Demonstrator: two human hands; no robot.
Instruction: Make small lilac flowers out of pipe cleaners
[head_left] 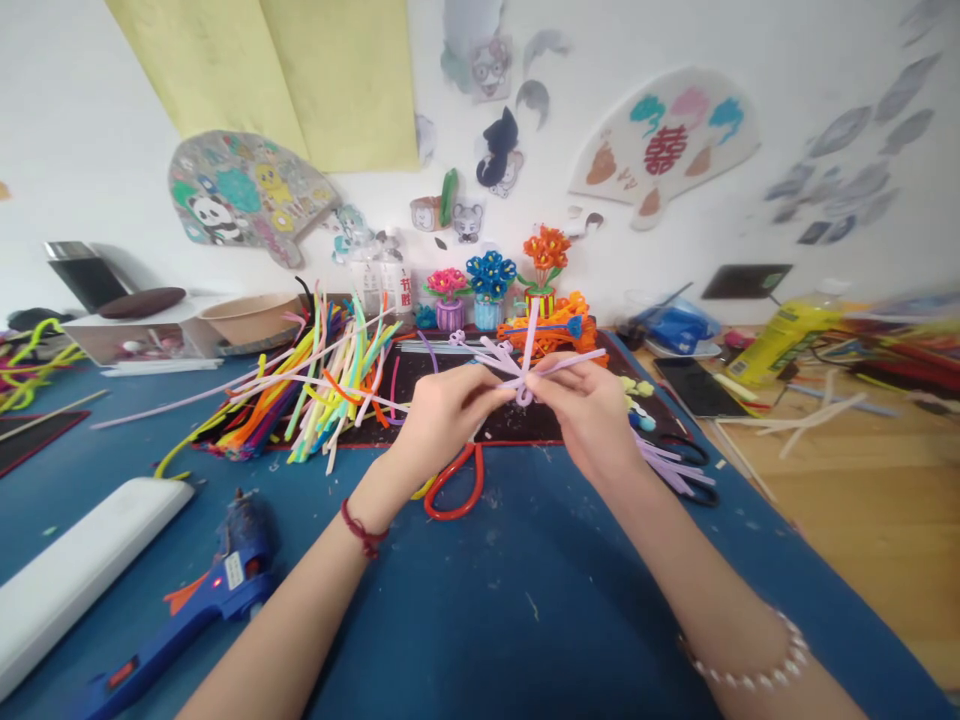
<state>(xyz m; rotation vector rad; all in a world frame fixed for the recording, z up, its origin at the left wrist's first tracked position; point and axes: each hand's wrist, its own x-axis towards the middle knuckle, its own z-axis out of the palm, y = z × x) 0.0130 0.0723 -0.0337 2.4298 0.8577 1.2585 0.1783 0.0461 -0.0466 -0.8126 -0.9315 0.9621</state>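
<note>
Both hands meet over the black mat, pinching lilac pipe cleaners (532, 335) whose ends stick out upward and to the sides, with a small loop at the bottom. My left hand (452, 408) closes thumb and forefinger on them from the left. From the right, my right hand (589, 410) grips them close to the loop. Below the hands lies a red-handled tool (454, 484), its working end hidden. Beside my right wrist rest more cut lilac pipe cleaners (670, 466) and black-handled scissors (701, 492).
A blue glue gun (217, 590) with a lit red light lies at left near a white box-shaped object (90, 570). Colourful pipe cleaners (315, 390) are heaped left of the hands. Potted pipe-cleaner flowers (491, 280) stand by the wall. A yellow bottle (780, 335) stands at right.
</note>
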